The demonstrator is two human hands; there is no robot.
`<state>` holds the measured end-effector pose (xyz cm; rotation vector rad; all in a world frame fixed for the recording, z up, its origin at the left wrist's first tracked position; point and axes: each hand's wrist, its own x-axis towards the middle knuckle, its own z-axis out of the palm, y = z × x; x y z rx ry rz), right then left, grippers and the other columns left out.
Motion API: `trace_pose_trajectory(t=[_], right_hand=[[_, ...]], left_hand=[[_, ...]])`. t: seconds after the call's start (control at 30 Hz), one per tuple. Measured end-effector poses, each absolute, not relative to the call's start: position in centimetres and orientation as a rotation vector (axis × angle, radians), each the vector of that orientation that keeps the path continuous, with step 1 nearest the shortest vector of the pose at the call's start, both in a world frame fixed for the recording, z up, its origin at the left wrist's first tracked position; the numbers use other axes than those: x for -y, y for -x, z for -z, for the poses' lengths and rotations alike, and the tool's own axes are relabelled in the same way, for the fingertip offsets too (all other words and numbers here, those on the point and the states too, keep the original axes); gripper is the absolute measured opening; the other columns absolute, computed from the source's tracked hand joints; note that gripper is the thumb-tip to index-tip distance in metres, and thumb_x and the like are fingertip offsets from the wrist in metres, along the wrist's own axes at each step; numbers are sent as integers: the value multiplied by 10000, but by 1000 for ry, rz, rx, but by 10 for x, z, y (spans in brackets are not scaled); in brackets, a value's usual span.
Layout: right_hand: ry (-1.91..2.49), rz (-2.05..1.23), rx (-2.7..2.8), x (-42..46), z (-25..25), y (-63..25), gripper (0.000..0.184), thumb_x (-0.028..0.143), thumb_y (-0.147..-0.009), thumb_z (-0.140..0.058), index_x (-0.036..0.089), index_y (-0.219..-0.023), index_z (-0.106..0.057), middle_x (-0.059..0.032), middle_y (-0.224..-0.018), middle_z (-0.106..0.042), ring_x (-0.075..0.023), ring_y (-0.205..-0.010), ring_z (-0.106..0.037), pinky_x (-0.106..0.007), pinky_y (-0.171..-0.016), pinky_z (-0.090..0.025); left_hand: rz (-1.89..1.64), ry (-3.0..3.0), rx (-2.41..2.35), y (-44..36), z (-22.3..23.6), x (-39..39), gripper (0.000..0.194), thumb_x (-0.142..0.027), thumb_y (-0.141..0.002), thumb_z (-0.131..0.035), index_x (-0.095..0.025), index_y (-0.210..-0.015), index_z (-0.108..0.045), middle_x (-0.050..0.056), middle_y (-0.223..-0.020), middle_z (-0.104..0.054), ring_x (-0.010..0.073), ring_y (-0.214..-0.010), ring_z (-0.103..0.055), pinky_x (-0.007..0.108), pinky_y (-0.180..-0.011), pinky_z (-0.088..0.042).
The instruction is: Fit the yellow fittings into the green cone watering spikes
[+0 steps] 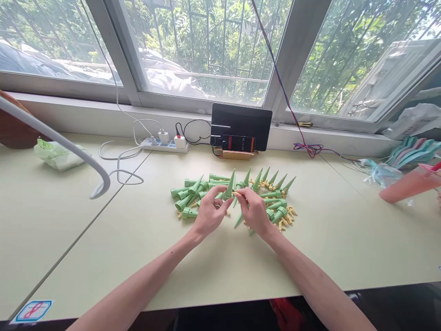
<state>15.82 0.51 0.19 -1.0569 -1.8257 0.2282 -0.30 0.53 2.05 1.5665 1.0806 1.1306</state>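
The left hand [211, 212] has its fingers closed round the base of a green plastic spike [230, 185], tip up; the right hand [255, 212] pinches a small yellow peg [235, 193] close by that base, though I cannot tell if the two touch; both hands are between the front and back edges of the surface [220, 266], with lying spikes [183, 202] on both sides and standing spikes [257, 181] toward the back edge; the tiny peg could slip if the pinch is loose, and get lost among the loose yellow pegs [287, 221]; a knuckle could knock the standing spikes over, as they are so near.
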Motion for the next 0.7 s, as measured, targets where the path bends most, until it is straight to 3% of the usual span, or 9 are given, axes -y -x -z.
trace_pose_trajectory(t=[0.2, 0.43, 0.7], right_hand=[[1078, -234, 1830, -4, -5, -159, 237, 282, -1014, -419, 187, -851, -563, -19, -734, -571, -139, -634, -512, -253, -602, -401], [1127, -234, 1854, -5, -1, -160, 333, 316, -1030, -364, 197, -750, -499, 6, -647, -501, -127, -565, -438, -254, -554, -348], [1123, -250, 1814, -5, -3, -159, 289, 296, -1026, -380, 192, -797, -521, 3, -688, -520, -127, -599, -453, -251, -583, -361]], left_hand=[[-1123, -1532, -1061, 3, -20, -4, 373, -415, -817, -677, -205, -1108, -578, -9, -772, -581, 99, -495, -592, 195, -387, -444], [-1218, -1618, -1088, 3, -16, -6, 298, -419, -813, -667, -216, -1026, -624, 57, -1116, -553, 61, -525, -561, 204, -399, -453], [-1166, -1653, -1173, 2, -20, -5, 341, -406, -840, -635, -235, -1126, -560, 47, -1096, -547, 51, -505, -546, 216, -449, -467]])
